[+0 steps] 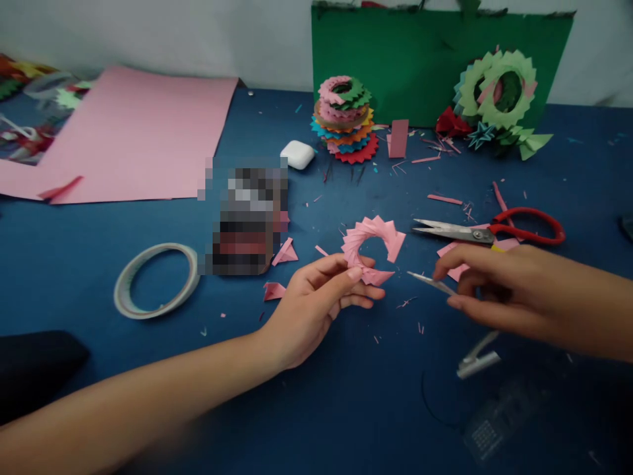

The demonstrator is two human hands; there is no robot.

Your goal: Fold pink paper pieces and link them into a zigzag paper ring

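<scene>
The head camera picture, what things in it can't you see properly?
- Pixelated block, head view: mosaic blur hides what it is.
- Thin metal tool in the right hand: fingers cover most of it, so its kind is unclear.
- Pink paper ring: the left hand covers its lower edge.
- Clear object, bottom right: blurred.
- Craft pile, far left: cut off by the edge.

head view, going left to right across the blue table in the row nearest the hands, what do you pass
tape roll → left hand pinching the pink paper ring → right hand holding tweezers, with the red scissors just behind
</scene>
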